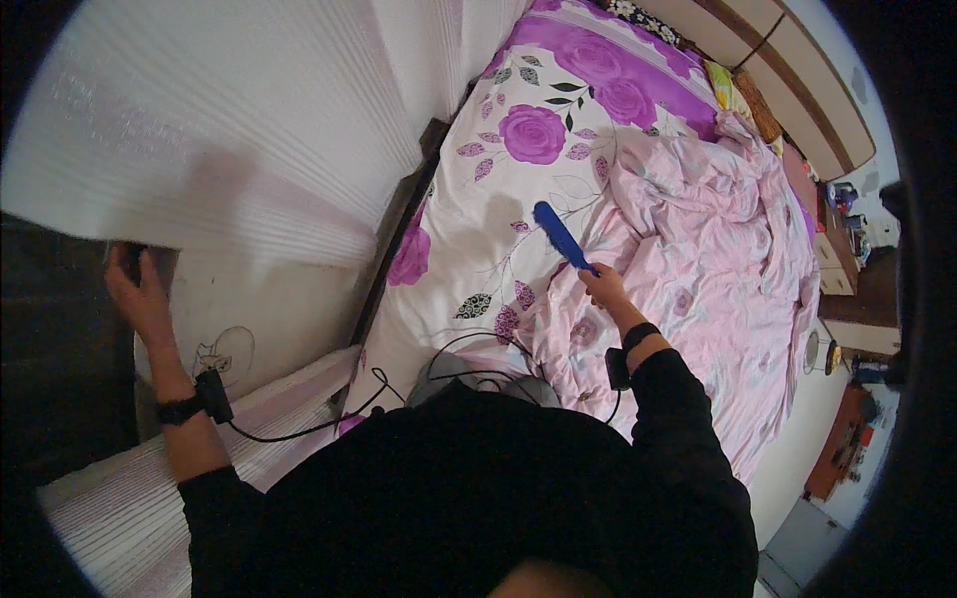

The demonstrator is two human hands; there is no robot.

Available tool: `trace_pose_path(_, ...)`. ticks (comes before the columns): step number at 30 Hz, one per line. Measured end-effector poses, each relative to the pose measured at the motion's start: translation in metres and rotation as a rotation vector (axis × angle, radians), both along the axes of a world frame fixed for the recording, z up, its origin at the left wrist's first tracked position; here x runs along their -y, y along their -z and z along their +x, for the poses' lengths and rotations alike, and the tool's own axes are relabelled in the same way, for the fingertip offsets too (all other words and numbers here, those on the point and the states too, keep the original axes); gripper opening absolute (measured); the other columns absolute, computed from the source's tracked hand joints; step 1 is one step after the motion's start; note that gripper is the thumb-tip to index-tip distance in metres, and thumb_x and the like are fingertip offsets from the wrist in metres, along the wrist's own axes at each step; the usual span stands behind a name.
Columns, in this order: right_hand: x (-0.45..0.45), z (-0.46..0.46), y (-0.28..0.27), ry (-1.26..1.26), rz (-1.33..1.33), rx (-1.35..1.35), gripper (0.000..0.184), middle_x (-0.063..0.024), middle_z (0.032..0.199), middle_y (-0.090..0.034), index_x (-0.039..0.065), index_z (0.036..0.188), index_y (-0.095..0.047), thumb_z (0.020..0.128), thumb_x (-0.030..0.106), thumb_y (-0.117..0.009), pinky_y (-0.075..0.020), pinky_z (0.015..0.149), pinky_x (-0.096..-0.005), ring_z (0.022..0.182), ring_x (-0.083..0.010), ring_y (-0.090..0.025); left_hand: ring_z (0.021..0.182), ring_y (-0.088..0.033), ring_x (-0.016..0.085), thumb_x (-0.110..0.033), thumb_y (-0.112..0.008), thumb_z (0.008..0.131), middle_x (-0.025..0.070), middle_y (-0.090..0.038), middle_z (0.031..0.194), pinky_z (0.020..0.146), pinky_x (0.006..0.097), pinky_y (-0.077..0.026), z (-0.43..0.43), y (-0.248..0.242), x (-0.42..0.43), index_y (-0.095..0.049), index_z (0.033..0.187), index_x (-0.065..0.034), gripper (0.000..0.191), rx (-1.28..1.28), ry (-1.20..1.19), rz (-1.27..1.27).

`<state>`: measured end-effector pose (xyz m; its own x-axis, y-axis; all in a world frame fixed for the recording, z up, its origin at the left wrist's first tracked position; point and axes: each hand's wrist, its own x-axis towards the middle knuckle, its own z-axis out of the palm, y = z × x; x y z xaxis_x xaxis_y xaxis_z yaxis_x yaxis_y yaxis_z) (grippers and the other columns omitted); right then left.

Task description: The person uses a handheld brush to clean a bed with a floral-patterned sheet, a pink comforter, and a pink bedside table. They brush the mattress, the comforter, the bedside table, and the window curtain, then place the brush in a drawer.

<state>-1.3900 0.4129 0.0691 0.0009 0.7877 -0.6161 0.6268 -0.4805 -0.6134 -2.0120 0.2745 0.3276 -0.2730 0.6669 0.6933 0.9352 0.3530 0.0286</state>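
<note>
My right hand (604, 285) grips the handle of a blue bristled brush (557, 233), held over the bed near the edge of a pink crumpled quilt (695, 247). The brush head points up and left, above a white sheet (456, 217) printed with purple roses. Far to the left, my left hand (140, 295) is raised at the lower edge of a white curtain (247, 127), beside a dark window opening (60, 329). Something dark shows between its thumb and fingers; whether it is held cannot be made out.
A dark bed edge (400, 232) runs beside the wall and curtain. A black cable (299, 436) loops from my left wrist across my lap. At the upper right stands a cream headboard (792, 67), with a drawer cabinet (834, 261) beyond the bed.
</note>
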Motion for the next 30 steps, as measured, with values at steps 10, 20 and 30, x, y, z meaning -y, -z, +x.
trace_pose_path(10,-0.053,-0.057,0.057,-0.066,0.128,-0.095,0.044,-0.0056,0.059,-0.056,0.005,0.107,-0.057,0.076,0.036,-0.060,-0.0436,0.044,-0.0290,0.048,-0.0140,-0.053,0.127,-0.024,0.031,-0.043,-0.065,0.070,0.0116,-0.030,0.135,0.102,0.0501,-0.020,0.001,0.028,-0.005,-0.025,0.136,-0.0118,0.083,-0.323,-0.074,-0.426)
trace_pose_path(20,-0.194,-0.077,0.095,-0.135,0.433,0.071,0.045,-0.0125,0.069,-0.061,0.018,0.120,-0.050,0.079,0.035,-0.058,-0.0461,0.059,-0.0357,0.062,-0.0242,-0.060,0.125,-0.025,0.032,-0.030,-0.070,0.068,0.0120,-0.032,0.135,0.104,0.0431,-0.020,0.007,0.026,-0.014,-0.026,0.136,-0.0110,0.083,-0.153,-0.116,-0.480)
trace_pose_path(30,-0.053,-0.261,0.173,-0.672,0.236,-0.127,0.034,-0.0127,0.083,-0.061,0.011,0.109,-0.057,0.083,0.031,-0.051,-0.0422,0.067,-0.0373,0.074,-0.0269,-0.057,0.124,-0.028,0.032,-0.028,-0.069,0.070,0.0127,-0.031,0.135,0.103,0.0416,-0.024,0.006,0.027,-0.019,-0.027,0.135,-0.0100,0.080,-0.189,-0.115,-0.515)
